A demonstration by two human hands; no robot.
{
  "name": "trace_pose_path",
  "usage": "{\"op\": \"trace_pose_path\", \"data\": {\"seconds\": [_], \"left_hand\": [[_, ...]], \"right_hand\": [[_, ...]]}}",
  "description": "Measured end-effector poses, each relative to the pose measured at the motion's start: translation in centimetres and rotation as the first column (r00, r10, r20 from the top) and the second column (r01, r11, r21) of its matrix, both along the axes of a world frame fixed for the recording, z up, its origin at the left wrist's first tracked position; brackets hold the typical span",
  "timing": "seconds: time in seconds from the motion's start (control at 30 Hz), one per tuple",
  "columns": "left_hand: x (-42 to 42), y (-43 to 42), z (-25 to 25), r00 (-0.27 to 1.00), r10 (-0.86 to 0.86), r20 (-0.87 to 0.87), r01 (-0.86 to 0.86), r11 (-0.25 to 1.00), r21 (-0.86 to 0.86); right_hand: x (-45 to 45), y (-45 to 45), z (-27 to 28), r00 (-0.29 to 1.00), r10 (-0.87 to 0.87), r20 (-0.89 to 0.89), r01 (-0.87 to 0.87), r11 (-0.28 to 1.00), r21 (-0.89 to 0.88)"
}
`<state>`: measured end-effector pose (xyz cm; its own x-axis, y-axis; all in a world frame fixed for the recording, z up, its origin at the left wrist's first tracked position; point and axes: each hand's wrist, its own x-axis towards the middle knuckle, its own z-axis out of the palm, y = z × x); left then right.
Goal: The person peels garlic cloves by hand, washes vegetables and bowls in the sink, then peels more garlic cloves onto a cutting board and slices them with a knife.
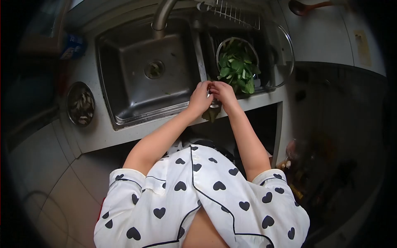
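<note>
At the front end of the divider between the two sink bowls, my left hand [201, 99] and my right hand [223, 93] meet with fingertips together. Both have curled, closed fingers. Whatever lies between them is mostly covered and too small to make out. Just below them, a dark greenish-brown piece [211, 114], perhaps a cloth or a leaf, hangs over the counter edge. Right behind my right hand, green leafy vegetables [238, 66] fill a round colander [218, 51] in the smaller bowl.
The large steel sink bowl [136, 82] has green scraps at its drain [154, 69], under the faucet [162, 18]. A metal bowl [71, 118] of pale and brown pieces stands at left. A wire rack [235, 14], glass lid [292, 58] and ladle [308, 7] are behind.
</note>
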<state>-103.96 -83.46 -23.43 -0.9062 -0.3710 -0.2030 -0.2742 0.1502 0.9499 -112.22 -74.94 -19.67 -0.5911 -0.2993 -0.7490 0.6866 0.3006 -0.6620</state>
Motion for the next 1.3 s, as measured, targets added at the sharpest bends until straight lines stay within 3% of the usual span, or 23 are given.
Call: {"op": "trace_pose_path", "data": {"seconds": [0.07,0.17,0.4,0.53,0.57,0.6,0.7,0.8,0.9,1.0,1.07,1.13,1.17,1.23,1.3], "left_hand": [[-0.4,-0.2,1.6,0.995,-0.073,0.066,0.082,0.987,-0.141],[-0.9,0.3,1.6,0.986,-0.161,0.035,0.164,0.946,-0.280],[-1.1,0.0,1.2,0.940,-0.299,0.164,0.339,0.872,-0.355],[-0.3,-1.5,1.3,0.956,-0.231,0.184,0.282,0.897,-0.341],[-0.1,-2.3,1.6,0.965,-0.189,0.183,0.242,0.910,-0.336],[0.1,-3.1,2.0,0.972,-0.147,0.184,0.202,0.922,-0.331],[-0.1,-5.5,2.6,0.997,0.056,0.049,-0.035,0.936,-0.351],[-1.9,-8.4,3.8,0.979,0.193,-0.065,-0.203,0.912,-0.355],[-3.6,-11.7,5.4,0.967,0.215,-0.136,-0.253,0.870,-0.423],[-4.4,-14.5,6.6,0.957,0.256,-0.134,-0.289,0.822,-0.490],[-4.5,-15.8,7.0,0.951,0.307,-0.020,-0.285,0.853,-0.436],[-4.5,-16.6,7.1,0.936,0.353,0.012,-0.313,0.844,-0.435],[-4.6,-17.0,7.0,0.928,0.371,0.028,-0.343,0.882,-0.324],[-4.6,-17.1,7.3,0.920,0.392,0.020,-0.371,0.884,-0.286],[-4.6,-17.1,7.8,0.919,0.392,0.050,-0.367,0.893,-0.260]], "right_hand": [[0.0,0.6,-1.5,0.976,0.056,-0.212,-0.034,0.994,0.107],[0.2,1.9,-3.6,0.848,0.275,-0.453,-0.128,0.936,0.328],[0.4,2.1,-3.2,0.873,0.340,-0.350,-0.200,0.904,0.379],[-0.4,-0.5,-0.9,0.785,0.491,-0.378,-0.335,0.850,0.407],[-1.0,-1.0,-2.5,0.796,0.424,-0.431,-0.307,0.898,0.316],[-1.9,-2.4,-1.6,0.814,0.435,-0.384,-0.349,0.896,0.276],[-3.8,-7.6,1.3,0.978,0.131,-0.162,-0.143,0.988,-0.065],[-6.9,-11.1,2.2,0.998,-0.025,0.062,0.044,0.948,-0.317],[-9.4,-13.9,4.0,0.955,-0.193,0.226,0.266,0.895,-0.359],[-12.2,-15.0,3.5,0.842,-0.231,0.487,0.454,0.791,-0.411],[-12.9,-15.6,3.5,0.759,-0.342,0.554,0.590,0.721,-0.363],[-13.9,-15.9,2.4,0.746,-0.309,0.590,0.587,0.724,-0.362],[-14.5,-16.1,1.8,0.714,-0.345,0.610,0.619,0.719,-0.317],[-14.7,-16.7,1.7,0.645,-0.418,0.640,0.676,0.703,-0.223],[-14.6,-17.0,1.3,0.691,-0.433,0.578,0.650,0.722,-0.236]]}}
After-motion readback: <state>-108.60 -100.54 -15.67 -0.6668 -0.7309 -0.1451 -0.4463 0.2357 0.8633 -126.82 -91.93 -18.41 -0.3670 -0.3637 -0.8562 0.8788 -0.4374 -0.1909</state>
